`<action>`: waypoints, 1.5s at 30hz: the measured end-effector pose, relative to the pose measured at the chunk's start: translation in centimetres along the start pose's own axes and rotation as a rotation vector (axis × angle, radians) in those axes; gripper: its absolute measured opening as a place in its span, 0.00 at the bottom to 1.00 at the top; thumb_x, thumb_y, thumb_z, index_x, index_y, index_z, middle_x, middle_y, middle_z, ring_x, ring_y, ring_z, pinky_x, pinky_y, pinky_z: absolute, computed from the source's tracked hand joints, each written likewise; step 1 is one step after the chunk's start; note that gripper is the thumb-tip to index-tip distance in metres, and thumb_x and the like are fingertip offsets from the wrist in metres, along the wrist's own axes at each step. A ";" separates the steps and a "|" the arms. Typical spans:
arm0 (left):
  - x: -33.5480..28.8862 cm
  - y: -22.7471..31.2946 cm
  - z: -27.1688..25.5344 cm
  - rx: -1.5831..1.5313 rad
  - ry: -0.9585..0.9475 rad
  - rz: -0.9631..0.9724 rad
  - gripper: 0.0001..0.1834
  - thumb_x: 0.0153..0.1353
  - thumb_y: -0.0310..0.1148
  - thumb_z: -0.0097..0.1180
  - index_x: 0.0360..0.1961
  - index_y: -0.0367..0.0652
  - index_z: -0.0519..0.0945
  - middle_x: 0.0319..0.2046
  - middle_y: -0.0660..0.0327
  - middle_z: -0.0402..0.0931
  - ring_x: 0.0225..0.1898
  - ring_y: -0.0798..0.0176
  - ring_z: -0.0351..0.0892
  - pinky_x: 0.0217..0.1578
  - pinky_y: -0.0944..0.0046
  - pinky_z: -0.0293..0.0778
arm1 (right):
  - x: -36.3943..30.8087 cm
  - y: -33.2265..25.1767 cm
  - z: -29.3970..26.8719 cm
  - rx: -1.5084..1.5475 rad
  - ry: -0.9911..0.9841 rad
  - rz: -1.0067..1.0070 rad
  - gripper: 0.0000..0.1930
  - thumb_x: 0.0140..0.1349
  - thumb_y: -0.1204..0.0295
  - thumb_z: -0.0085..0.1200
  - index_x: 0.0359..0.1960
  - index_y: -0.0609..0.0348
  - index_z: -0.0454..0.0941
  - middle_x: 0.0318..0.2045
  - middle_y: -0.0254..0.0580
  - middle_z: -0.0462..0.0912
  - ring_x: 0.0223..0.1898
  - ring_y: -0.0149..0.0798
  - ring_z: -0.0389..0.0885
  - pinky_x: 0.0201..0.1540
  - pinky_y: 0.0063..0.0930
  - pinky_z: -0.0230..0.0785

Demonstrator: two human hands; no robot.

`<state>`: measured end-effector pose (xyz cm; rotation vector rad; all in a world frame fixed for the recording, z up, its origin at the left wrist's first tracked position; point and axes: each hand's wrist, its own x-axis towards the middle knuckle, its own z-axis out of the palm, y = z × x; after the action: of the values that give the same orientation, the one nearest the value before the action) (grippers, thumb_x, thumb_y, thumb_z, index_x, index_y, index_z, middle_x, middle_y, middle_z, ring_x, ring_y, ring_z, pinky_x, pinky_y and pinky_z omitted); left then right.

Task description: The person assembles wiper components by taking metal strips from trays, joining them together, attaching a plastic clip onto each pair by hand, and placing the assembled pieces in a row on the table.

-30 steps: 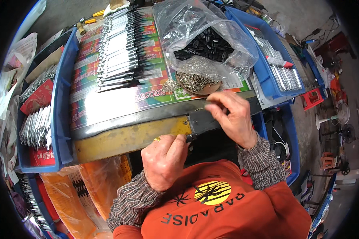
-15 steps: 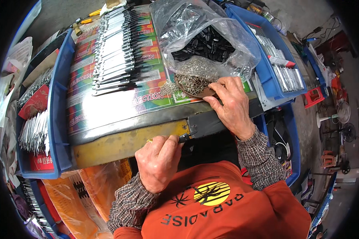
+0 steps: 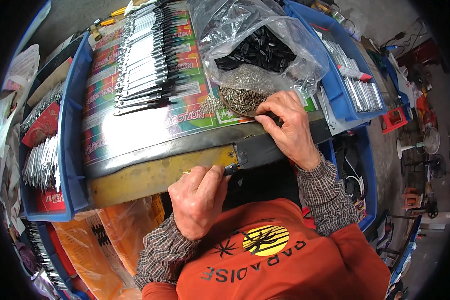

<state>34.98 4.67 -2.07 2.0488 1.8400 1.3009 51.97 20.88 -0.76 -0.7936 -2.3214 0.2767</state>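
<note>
My left hand (image 3: 197, 195) is closed in a fist at the table's front edge. Out of it sticks the end of a small black piece (image 3: 231, 169), which lies close to the dark metal plate (image 3: 260, 150) on that edge. Most of the piece is hidden in the fingers. My right hand (image 3: 287, 127) is pinched at the near right rim of a round dish holding small metal pins (image 3: 242, 100). Whether a pin is between its fingertips is too small to tell. More small pins (image 3: 211, 105) lie loose left of the dish.
Long silver parts with black ends (image 3: 142, 60) lie in a row on the colourful sheet (image 3: 190, 120). Behind the dish, a clear plastic bag (image 3: 210, 25) holds black pieces (image 3: 260, 50). Blue bins (image 3: 75, 115) with metal parts flank the table; orange crates (image 3: 130, 235) stand below.
My right hand has shifted slightly at the dish rim, its fingers drawn closer together. The left hand stays nearly still with the black piece. The view has moved slightly.
</note>
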 end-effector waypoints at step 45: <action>-0.6 0.4 -0.2 -0.099 0.000 -0.055 0.11 0.46 0.23 0.64 0.31 0.41 0.76 0.20 0.58 0.67 0.20 0.53 0.71 0.21 0.57 0.68 | -3.4 -6.4 0.5 0.430 -0.084 -0.146 0.07 0.51 0.77 0.62 0.30 0.61 0.75 0.33 0.41 0.79 0.37 0.44 0.76 0.41 0.34 0.69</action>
<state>35.21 3.90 -2.00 1.9354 1.7798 1.3496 50.68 13.73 -0.46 -0.4037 -2.2645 0.7252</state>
